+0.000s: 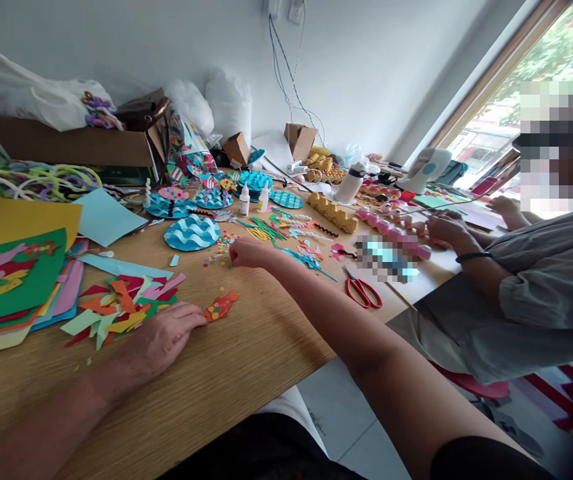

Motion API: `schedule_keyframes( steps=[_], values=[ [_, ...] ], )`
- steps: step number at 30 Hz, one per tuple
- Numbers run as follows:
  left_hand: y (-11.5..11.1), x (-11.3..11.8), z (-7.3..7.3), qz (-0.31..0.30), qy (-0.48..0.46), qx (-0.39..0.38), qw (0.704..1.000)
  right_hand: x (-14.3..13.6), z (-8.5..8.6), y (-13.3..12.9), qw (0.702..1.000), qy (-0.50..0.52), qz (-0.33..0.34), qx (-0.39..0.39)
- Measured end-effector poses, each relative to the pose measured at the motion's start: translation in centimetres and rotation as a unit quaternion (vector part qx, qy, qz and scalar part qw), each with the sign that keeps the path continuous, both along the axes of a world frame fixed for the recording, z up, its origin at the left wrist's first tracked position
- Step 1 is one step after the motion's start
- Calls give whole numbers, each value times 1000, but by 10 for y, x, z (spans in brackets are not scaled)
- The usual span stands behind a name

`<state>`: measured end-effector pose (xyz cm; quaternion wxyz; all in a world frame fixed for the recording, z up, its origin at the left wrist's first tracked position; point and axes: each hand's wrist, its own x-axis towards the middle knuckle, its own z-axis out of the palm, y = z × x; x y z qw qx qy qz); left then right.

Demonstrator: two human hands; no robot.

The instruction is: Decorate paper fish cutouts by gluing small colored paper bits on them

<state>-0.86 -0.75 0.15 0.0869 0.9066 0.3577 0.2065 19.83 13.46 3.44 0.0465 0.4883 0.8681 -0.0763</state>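
Note:
My left hand [176, 330] rests on the wooden table, its closed fingertips pressing the head end of an orange paper fish [222, 306]. Colored dots sit on the fish's body. My right hand [247, 253] reaches forward, fingers curled together beside a scatter of small colored paper dots [216, 255]; whether a dot is between them is hidden. Just behind is a blue disc with wavy paper strips [191, 232]. Left of my left hand lies a pile of paper scraps [126, 303].
Colored paper sheets [21, 280] are stacked at left. Glue bottles [244, 200] and decorated discs stand behind. Red-handled scissors [363, 291] lie to the right, near egg-carton strips [334, 213]. At far right a co-worker's hands [449, 230] are over the table. A white bottle [350, 183] stands farther back.

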Motion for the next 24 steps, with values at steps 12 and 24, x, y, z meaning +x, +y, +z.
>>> schedule_keyframes(
  steps=[12,24],
  values=[
    [-1,-1,0,-6,-38,22,999,19,3,-11,874,415,-123,-223],
    [38,13,44,179,-168,-208,947,14,5,-40,718,619,-115,-297]
  ],
)
